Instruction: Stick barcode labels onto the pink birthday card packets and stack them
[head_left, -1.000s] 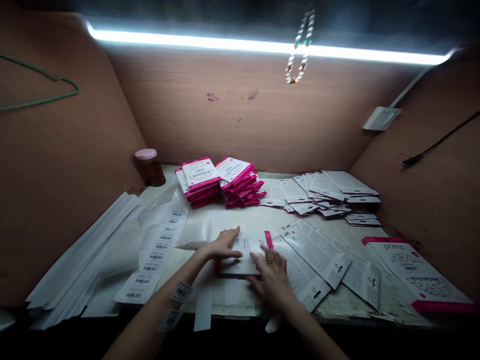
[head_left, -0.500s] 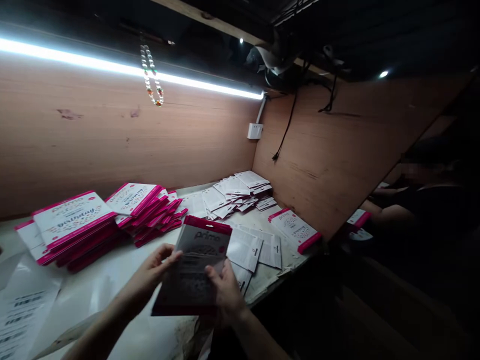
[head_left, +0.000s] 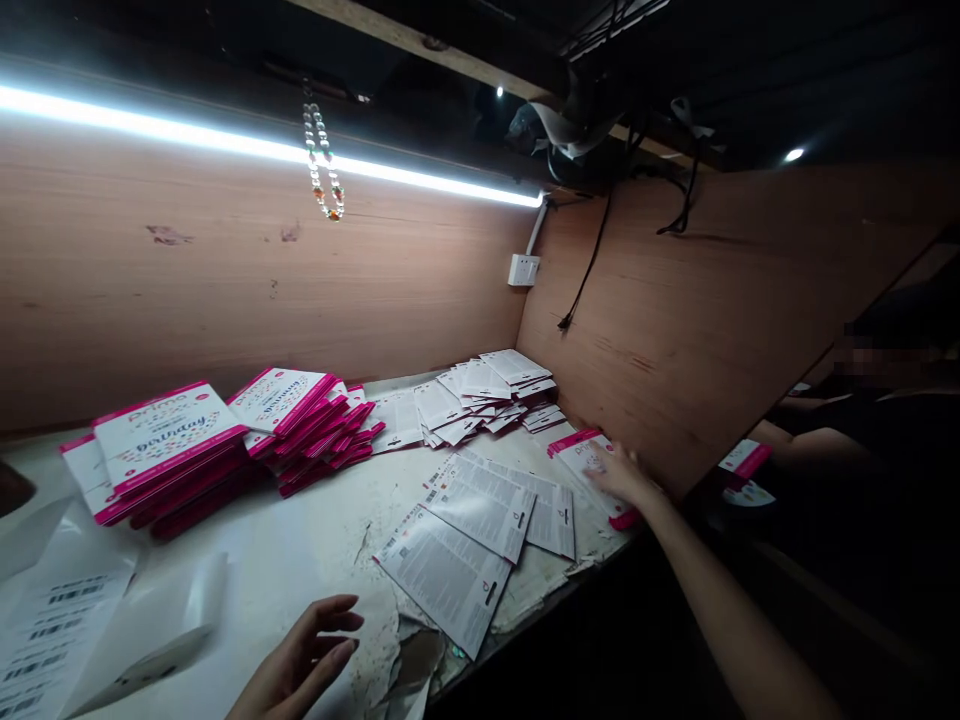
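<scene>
My right hand (head_left: 624,476) reaches to the far right and lies over a small pile of pink-edged white party packets (head_left: 574,452). Its fingers are stretched out across the top packet, and I see no clear grip on it. Low in the middle, my left hand (head_left: 311,645) hovers over the table with fingers loosely curved, thumb apart and nothing held. Between the hands, several packets with grey printed backs (head_left: 450,575) lie overlapping, face down, near the table's front edge.
Two tall stacks of pink-edged "birthday" packets (head_left: 169,435) stand left. A heap of face-down packets (head_left: 480,390) sits in the back corner. Clear plastic with barcode labels (head_left: 79,610) lies front left. A cable (head_left: 589,265) hangs at right; a person (head_left: 862,430) sits beyond the partition.
The pink-edged packet that both hands held is out of them. My right hand has moved right onto the small pile, and my left has drawn back lower.
</scene>
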